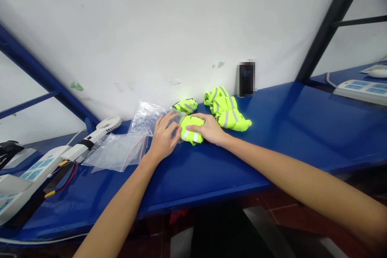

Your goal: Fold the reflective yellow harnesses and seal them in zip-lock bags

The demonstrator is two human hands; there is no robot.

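In front of me, my right hand (211, 130) grips a rolled-up neon yellow reflective strap (193, 138) with grey bands, its thumb across the top. My left hand (165, 136) is at the left end of this roll, with thumb and fingers pinching the edge of a small clear plastic bag (177, 117). The bag's mouth is at the roll; how far the roll sits inside is hidden by my fingers. Just behind lies another yellow roll (186, 106). A pile of yellow reflective straps (231, 115) lies beyond my right hand.
Clear zip bags (116, 152) with a red seal line lie left on the blue table (193, 181), near crumpled clear plastic (146, 115). Farther left are a white fan (109, 123), a power strip (38, 171) and cables. A dark pixelated object (247, 80) leans on the wall.
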